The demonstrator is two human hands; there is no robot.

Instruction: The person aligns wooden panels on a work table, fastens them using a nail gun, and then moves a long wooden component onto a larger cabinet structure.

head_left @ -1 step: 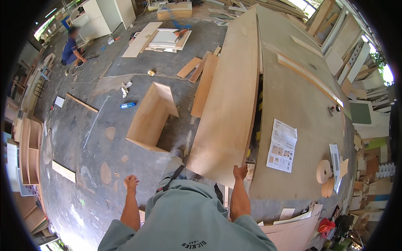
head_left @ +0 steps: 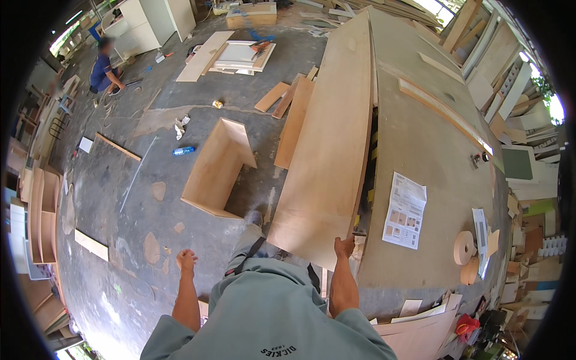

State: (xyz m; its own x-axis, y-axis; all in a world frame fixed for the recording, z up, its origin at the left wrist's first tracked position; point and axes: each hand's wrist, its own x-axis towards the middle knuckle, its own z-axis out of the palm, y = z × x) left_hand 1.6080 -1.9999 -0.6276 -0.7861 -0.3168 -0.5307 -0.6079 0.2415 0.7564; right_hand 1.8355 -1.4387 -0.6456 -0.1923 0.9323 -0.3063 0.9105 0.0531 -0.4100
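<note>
My left hand (head_left: 186,259) hangs over the floor at my left, its fingers curled, and nothing shows in it. My right hand (head_left: 344,246) is closed at the near right corner of a long pale wooden board (head_left: 324,132). A small dark piece (head_left: 359,234) sticks out beside its fingers; its kind is too small to tell. The board stretches away from me along a large worktable (head_left: 438,216), with a narrow dark gap between them. On the table, right of that hand, lies a printed paper sheet (head_left: 405,210).
An open wooden box frame (head_left: 210,162) stands on the floor at left, by my foot. Loose planks (head_left: 294,123) lie beyond it. A blue bottle (head_left: 183,150) lies farther left. Rolls of edging (head_left: 464,246) rest on the table's right. Another person (head_left: 103,72) crouches far left.
</note>
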